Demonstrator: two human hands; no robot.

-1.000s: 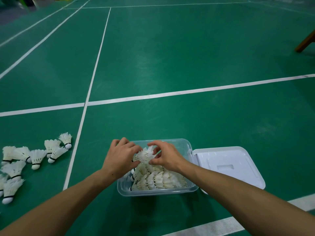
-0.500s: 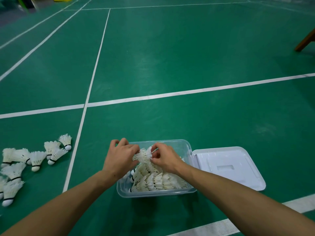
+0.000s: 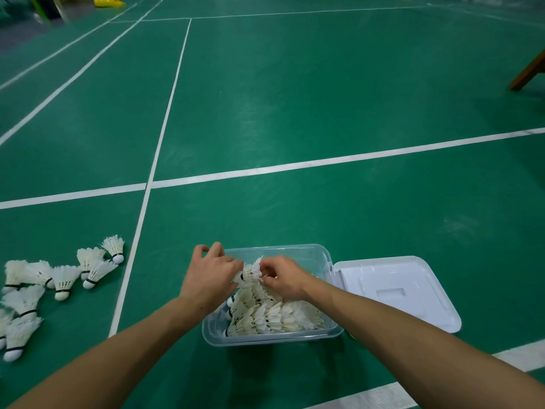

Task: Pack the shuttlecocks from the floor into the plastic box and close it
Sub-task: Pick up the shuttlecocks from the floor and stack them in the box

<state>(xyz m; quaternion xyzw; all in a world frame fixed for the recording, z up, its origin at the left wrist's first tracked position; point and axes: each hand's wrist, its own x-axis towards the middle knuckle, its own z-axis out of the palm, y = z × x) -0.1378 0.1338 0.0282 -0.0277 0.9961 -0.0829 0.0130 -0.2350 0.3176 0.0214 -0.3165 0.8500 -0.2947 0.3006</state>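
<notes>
Kneeling-height view over a green court floor (image 3: 295, 98) crossed by white lines (image 3: 265, 171). A clear plastic box (image 3: 271, 339) sits on the floor near the bottom centre, its white lid (image 3: 398, 293) lying flat just beside its right wall, apparently touching it. Inside the box a layer of packed shuttlecocks (image 3: 277, 315) lies on its side, filling the near half; the far half of the box is mostly hidden by the hands.

Both hands meet above the box on one held shuttlecock (image 3: 250, 273). The left hand (image 3: 209, 278) has its fingers curled round the cork end, where a dark band shows; the right hand (image 3: 283, 280) pinches the feather skirt with curled fingers. The two forearms reach in from the bottom corners and cover the box's near left corner and part of its right rim.

Well to the left of the box, past a white line that runs away from the camera, loose shuttlecocks (image 3: 62, 276) lie scattered on the floor, some touching one another, most with corks pointing toward the camera; the group runs off the left edge.

A brown wooden leg (image 3: 528, 72) leans in at the right edge, far from the box. At the top left, a yellow object (image 3: 106, 1) and some blurred dark shapes lie beyond the court lines; what these are cannot be told.
</notes>
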